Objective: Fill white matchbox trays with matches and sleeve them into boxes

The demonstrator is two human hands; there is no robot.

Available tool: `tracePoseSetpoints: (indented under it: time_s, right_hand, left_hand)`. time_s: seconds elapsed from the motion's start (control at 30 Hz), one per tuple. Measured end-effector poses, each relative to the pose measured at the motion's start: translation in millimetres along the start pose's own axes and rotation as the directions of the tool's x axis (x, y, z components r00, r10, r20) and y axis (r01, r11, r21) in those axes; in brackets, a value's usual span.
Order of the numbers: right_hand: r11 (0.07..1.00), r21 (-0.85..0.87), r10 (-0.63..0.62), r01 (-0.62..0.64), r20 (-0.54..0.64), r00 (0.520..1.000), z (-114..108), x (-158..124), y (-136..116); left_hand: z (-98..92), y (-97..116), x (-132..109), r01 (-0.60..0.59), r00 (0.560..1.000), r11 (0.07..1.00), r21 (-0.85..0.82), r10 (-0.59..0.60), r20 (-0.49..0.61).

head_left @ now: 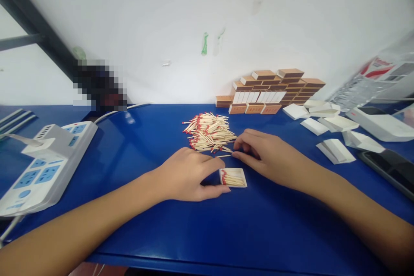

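A small white matchbox tray (pixel 233 177) lies on the blue table (pixel 207 228), partly filled with red-tipped matches. My left hand (pixel 189 177) rests beside it, thumb and fingers closed against the tray's left side. My right hand (pixel 265 155) reaches to the near edge of a loose heap of matches (pixel 209 131), its fingertips pinched on a match or two. The heap lies just beyond the tray.
A stack of brown and white matchboxes (pixel 270 90) stands against the wall. Several empty white box sleeves (pixel 334 151) lie at the right, near a white box (pixel 380 123) and a dark phone (pixel 390 168). A power strip (pixel 48 164) sits at the left.
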State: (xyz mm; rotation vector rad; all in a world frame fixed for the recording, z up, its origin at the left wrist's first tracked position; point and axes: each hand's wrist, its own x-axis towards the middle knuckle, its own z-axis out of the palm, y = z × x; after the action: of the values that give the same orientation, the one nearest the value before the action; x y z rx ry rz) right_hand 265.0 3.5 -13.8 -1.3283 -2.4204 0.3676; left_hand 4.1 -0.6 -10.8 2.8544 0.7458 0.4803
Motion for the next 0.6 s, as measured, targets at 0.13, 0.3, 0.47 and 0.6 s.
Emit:
tracePoseSetpoints:
  time_s: [0.13, 0.3, 0.47, 0.6]
  right_hand:
    - [1.0, 0.017, 0.025, -0.026, 0.052, 0.998, 4.1, 2.0, 6.1]
    - [0.997, 0.079, -0.021, 0.022, -0.012, 1.0, -8.2, -0.6, -3.0]
    - [0.991, 0.124, -0.055, 0.045, 0.077, 0.996, -15.5, -4.8, -15.2]
    - [0.994, 0.092, -0.059, 0.059, -0.002, 0.998, -9.0, -2.3, -12.4]
  left_hand:
    - [0.0, -1.1, -0.5, 0.023, 1.0, 1.0, 0.004, -0.023, -0.019]
    - [-1.1, -7.9, 0.6, 0.113, 0.991, 0.993, 0.036, -0.11, -0.078]
    - [-0.8, -7.7, 1.3, 0.13, 0.987, 0.99, 0.048, -0.125, -0.097]
    - [-1.2, -0.6, 0.1, 0.059, 0.997, 0.998, -0.026, -0.061, -0.046]
